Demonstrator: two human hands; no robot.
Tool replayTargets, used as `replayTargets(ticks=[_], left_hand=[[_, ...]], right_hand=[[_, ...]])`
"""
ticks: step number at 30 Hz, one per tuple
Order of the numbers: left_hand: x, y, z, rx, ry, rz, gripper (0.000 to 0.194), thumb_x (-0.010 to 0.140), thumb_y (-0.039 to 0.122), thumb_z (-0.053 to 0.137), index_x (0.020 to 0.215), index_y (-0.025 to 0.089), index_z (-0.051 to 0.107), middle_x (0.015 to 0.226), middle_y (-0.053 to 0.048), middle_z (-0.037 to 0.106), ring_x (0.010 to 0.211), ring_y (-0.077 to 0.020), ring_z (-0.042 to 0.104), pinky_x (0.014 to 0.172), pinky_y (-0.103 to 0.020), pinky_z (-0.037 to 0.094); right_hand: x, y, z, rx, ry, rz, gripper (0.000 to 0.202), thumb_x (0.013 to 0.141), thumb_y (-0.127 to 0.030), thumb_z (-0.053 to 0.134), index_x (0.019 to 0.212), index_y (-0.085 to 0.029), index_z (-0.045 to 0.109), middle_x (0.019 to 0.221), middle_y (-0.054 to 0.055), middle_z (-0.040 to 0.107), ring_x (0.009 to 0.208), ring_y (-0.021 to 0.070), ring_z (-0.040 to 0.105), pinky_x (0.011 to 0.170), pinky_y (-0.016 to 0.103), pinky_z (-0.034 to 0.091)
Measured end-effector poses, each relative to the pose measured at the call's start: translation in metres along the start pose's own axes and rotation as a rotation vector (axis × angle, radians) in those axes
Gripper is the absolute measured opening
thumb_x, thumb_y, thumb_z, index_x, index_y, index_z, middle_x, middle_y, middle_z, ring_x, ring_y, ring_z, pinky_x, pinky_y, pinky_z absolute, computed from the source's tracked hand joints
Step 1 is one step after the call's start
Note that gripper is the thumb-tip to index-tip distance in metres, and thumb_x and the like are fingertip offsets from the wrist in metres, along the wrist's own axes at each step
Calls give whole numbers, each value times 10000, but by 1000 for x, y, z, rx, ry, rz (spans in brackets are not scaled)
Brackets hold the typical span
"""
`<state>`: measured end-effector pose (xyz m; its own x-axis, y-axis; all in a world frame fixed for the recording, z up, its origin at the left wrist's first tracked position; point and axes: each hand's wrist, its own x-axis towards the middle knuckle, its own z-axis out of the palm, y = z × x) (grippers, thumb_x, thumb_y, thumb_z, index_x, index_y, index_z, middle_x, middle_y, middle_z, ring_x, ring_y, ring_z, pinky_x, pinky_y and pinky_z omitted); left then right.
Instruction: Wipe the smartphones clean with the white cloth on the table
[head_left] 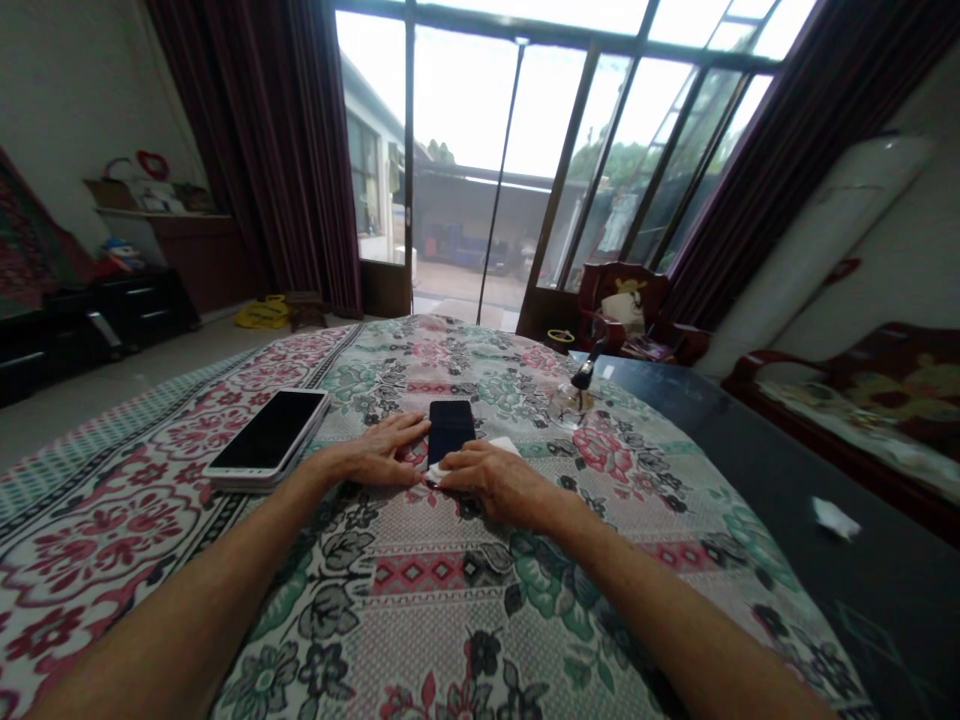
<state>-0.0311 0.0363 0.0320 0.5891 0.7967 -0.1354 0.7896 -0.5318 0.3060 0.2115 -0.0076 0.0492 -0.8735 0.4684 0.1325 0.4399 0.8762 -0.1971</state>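
Note:
A dark-screened smartphone (452, 428) lies face up on the patterned tablecloth (442, 640), straight in front of me. My left hand (384, 448) rests flat at the phone's left side, fingers stretched out and tips at its edge. With my right hand (491, 478) I press a white tissue (507, 446) onto the lower part of the screen. Bits of the tissue show under the fingertips and behind the knuckles. To the left of my left hand is a larger white-framed tablet (274, 432), also face up, on something pale and flat.
Right of the phone, a black-handled brush (585, 372) stands in a clear glass dish (571, 405). A crumpled white tissue (835, 519) lies on the dark tabletop (780, 470) at right. Beyond are a wooden chair (626, 300), a yellow bag (262, 312) and glass doors (480, 180).

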Motion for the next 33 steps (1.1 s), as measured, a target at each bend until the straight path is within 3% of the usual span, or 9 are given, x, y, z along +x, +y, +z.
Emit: replayTargets(ticks=[9,12,18,24,29,33], left_hand=[[9,-1,12,83,118,3,635,917,498,338,1455,162,314,1551,-97,231,1413,-288,186,1135,-436,179],[11,1,17,102,173,-21,631,917,506,344,1449,166,332,1538,-112,263,1394,-298,235,1117,-448,221],[12,-1,20,115,177,-32,639,910,525,344,1448,180,341,1535,-123,264,1388,-323,242,1104,-487,237],[12,-2,19,130,193,5,625,899,506,379,1428,174,368,1520,-123,299,1371,-304,279,1103,-448,255],[12,-1,18,133,209,20,602,896,474,383,1415,168,379,1510,-121,317,1355,-302,300,1095,-442,267],[11,4,16,137,206,0,589,894,459,384,1412,179,382,1510,-111,319,1359,-296,295,1101,-441,254]], right_hand=[[-1,-1,-2,-20,-9,-38,414,794,-20,445,1102,-221,635,1180,43,625,1014,164,536,928,320,381],[-2,-3,-3,-20,8,-52,349,801,-34,450,1048,-195,636,1149,60,631,1012,165,534,940,328,378],[-4,-5,1,43,79,-34,276,864,-78,421,1042,-187,602,1131,75,621,1025,169,527,947,338,386],[-4,-7,4,42,111,31,436,804,-55,464,1226,-159,497,1150,106,588,1060,199,500,955,354,393],[-4,-13,3,-7,124,83,302,917,-158,416,1188,-184,548,1163,105,553,1034,193,496,934,347,397],[-1,-13,8,-46,136,104,283,929,-166,425,1162,-210,578,1123,83,565,1010,188,493,932,346,386]])
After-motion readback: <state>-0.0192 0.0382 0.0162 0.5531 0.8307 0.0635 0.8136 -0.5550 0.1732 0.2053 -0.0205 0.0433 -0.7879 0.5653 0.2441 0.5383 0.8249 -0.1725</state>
